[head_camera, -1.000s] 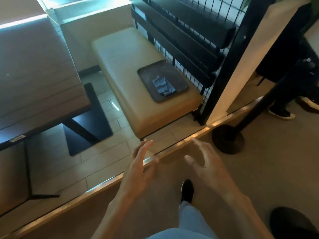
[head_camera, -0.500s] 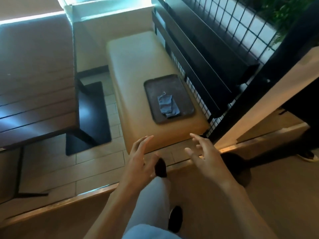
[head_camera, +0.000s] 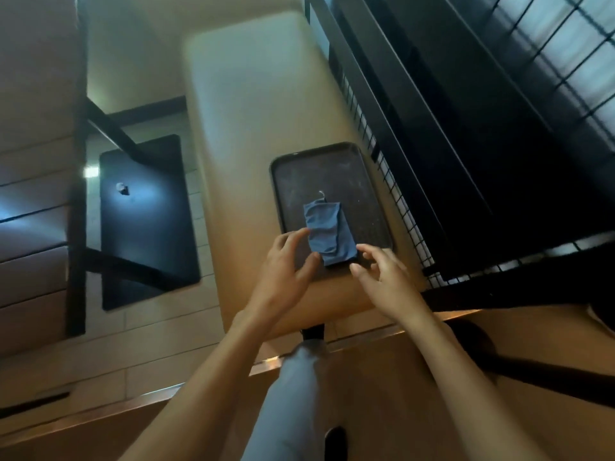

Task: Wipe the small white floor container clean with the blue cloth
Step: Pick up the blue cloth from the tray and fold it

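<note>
1. The cloth (head_camera: 328,235), blue and folded into a creased oblong, lies on the near half of a dark tray (head_camera: 332,168); its near end reaches almost to the tray's near rim.
2. The tray sits on a tan bench (head_camera: 246,128), close to the bench's right edge and near its front end. The far half of the tray is bare, and the bench beyond it is bare too.
3. The left hand (head_camera: 283,271) is spread, gripping nothing; its forefinger tip is at the cloth's left edge and the thumb is just beside the near left corner. Whether they touch cannot be told.
4. The right hand (head_camera: 382,277) is also spread and empty, fingertips just beside the cloth's near right corner.
5. A black wire grille (head_camera: 396,194) runs tight along the bench's right edge, leaving little room on that side.
6. Left of the bench is an aisle of tiled floor (head_camera: 159,327), then a table base (head_camera: 146,221) and table (head_camera: 36,161).
7. No white container shows in this view.
</note>
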Motion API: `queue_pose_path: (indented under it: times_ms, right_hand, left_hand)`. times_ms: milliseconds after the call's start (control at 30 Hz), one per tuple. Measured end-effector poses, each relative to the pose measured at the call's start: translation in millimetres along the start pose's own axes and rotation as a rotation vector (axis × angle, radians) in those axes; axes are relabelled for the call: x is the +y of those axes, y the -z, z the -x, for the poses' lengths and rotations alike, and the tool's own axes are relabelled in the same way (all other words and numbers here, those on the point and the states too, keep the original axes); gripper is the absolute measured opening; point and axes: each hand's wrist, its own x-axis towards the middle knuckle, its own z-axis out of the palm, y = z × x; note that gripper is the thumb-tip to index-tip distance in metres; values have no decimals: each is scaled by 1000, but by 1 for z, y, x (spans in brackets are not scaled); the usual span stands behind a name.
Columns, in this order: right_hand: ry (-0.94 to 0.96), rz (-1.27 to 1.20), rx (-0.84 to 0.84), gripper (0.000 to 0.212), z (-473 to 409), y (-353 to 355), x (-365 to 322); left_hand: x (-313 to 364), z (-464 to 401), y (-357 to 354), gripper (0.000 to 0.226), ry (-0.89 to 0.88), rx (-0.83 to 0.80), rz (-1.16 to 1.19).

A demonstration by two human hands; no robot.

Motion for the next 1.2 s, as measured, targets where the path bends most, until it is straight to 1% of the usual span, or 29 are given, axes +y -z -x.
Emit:
queue_pose_path:
  times_ms: [200, 367, 433, 567, 667, 800, 867, 967, 1067, 1200]
  right_hand:
    - [-34, 61, -51, 44, -129, -22, 8]
    - [-94, 109, -60, 43, -213, -48, 26]
    - [-87, 185, -80, 45, -240, -58, 35]
    - [-38, 320, -155, 51, -281, -75, 50]
    - [35, 408, -163, 56, -303, -88, 57]
    - [88, 545, -179, 66, -320, -103, 64]
    - [101, 592, -194, 66, -324, -107, 67]
    - [125, 612, -191, 60, -327, -110, 68]
    - [137, 602, -177, 44, -327, -109, 68]
    - [87, 464, -172, 30, -316, -100, 68]
  left_hand:
    - [-28, -116, -24, 46, 58, -25, -82]
    - [-59, -184, -50, 43, 138, -72, -110]
    - [-71, -205, -60, 44, 169, -97, -126]
    - [-91, -237, -78, 45, 247, -127, -172]
    - [-103, -251, -91, 45, 303, -153, -196]
    - [-112, -260, -102, 40, 358, -169, -212]
    - [-115, -262, -106, 36, 365, -169, -219]
    - [-119, -261, -110, 28, 349, -142, -236]
    - [-120, -257, -111, 21, 317, -126, -231]
    - [-119, -249, -107, 14, 268, -119, -124]
